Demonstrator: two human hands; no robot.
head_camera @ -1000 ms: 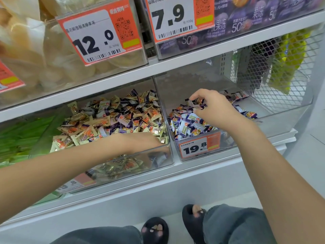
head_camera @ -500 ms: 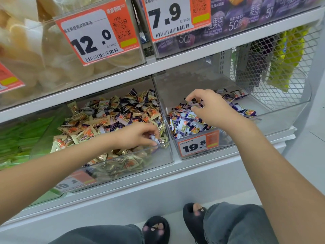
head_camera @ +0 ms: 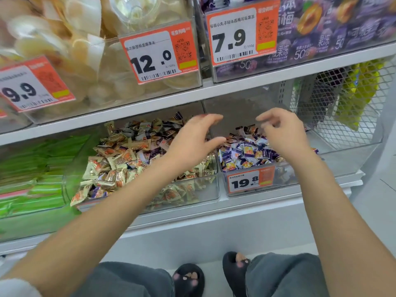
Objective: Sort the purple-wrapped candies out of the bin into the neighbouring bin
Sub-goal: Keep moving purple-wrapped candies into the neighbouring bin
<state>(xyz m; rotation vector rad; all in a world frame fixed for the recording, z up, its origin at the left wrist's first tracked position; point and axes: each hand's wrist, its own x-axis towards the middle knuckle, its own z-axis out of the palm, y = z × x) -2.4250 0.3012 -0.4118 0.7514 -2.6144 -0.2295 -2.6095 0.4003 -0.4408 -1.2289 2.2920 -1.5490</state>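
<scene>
— Head view first: where are the purple-wrapped candies [head_camera: 246,154]?
— Most are heaped in the right-hand clear bin [head_camera: 285,179], the one with the 19.8 price tag [head_camera: 250,180]. A few purple wrappers are also scattered among the gold and orange candies [head_camera: 120,161] in the left bin [head_camera: 205,189] next to it.
— And the hands?
— The left hand [head_camera: 192,138] is above the wall between the two bins, fingers spread wide and holding nothing. The right hand [head_camera: 282,133] hovers over the purple heap with fingers loosely bent; it is blurred, so I cannot tell whether it holds a candy.
— Anything around?
— A white shelf [head_camera: 192,91] above carries bins tagged 12.0 [head_camera: 158,54] and 7.9 [head_camera: 240,35]. Green packets [head_camera: 32,168] lie to the left, wire mesh [head_camera: 342,103] to the right. Dark slippers [head_camera: 188,277] show below.
</scene>
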